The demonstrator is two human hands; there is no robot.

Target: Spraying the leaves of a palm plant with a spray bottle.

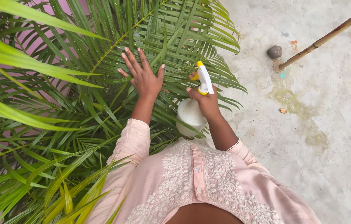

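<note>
The left hand (143,74) lies flat with fingers spread on the palm fronds (101,79) (grasping nothing, only pressing the leaves). Just to its right, the right hand (205,101) grips a white spray bottle (191,116). The bottle hangs roughly upright, its yellow nozzle (199,65) aimed toward the fronds ahead, with concrete floor (316,124) beyond.
</note>
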